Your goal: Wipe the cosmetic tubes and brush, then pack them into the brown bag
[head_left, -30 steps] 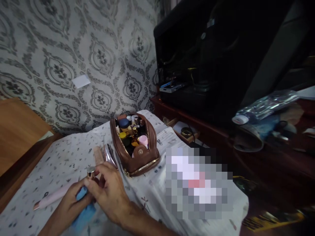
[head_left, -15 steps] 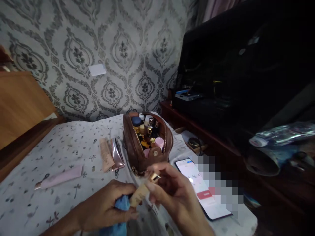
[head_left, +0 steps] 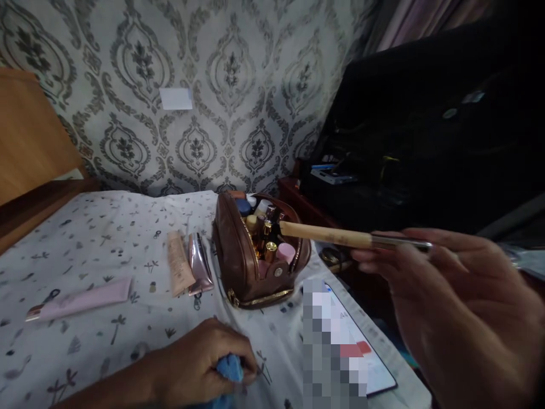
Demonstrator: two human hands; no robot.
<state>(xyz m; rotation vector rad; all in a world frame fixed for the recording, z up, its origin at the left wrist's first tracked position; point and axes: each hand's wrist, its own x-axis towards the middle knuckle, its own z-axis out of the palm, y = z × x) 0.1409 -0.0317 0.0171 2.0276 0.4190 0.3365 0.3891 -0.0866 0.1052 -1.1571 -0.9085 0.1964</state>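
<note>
My right hand (head_left: 460, 307) is raised at the right and pinches a long beige cosmetic tube with a gold cap (head_left: 327, 234), held level and pointing left over the open brown leather cosmetics bag (head_left: 238, 255). The bag stands on the printed white sheet (head_left: 106, 244) and is packed with several small bottles and jars. Low in the view, my left hand (head_left: 200, 363) is closed on a blue cloth (head_left: 227, 369) resting on the sheet.
Left of the bag lie a beige tube (head_left: 176, 271), a rose-gold tube (head_left: 200, 271) and a long pink tube (head_left: 80, 301). A phone (head_left: 361, 352) lies at the sheet's right edge. A dark cabinet (head_left: 426, 147) stands at the right, patterned wallpaper behind.
My right hand has lifted the beige tube away from the cloth and up to the right, over the bag. My left hand stays low with the blue cloth. The view has shifted left.
</note>
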